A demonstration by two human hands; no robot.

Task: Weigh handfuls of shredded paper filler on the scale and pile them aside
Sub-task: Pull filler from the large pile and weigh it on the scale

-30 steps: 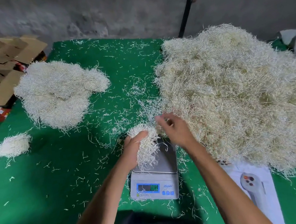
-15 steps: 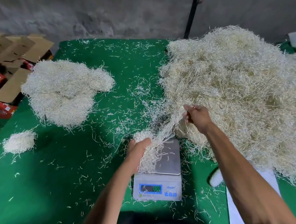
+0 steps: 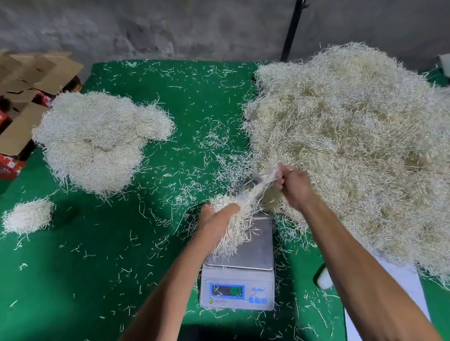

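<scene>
A handful of shredded paper filler (image 3: 234, 221) hangs above the scale (image 3: 239, 273), over the back left of its steel pan, stretched between the two hands. The left hand (image 3: 215, 220) grips the lower clump with its fingers curled round it; the right hand (image 3: 295, 185) pinches the upper strands between thumb and fingertips, pulling them up and to the right. The scale's lit display faces the person at the near edge of the green surface (image 3: 90, 265).

Right of the scale lies the big loose heap (image 3: 367, 151) of filler, touching the right hand's side. Far left sits a flatter weighed pile (image 3: 97, 138), and a small separate clump (image 3: 27, 216) lies nearer the left edge. Stray shreds litter the green cloth. A white sheet (image 3: 412, 303) lies at the near right, partly under the right forearm. Open cardboard boxes (image 3: 5, 103) printed with "FRUIT" stand off the left side; a grey concrete wall (image 3: 176, 18) and a dark pole (image 3: 293, 26) stand behind.

Compared with half a second ago, the right hand has come back toward the left, and the strands between them run shorter.
</scene>
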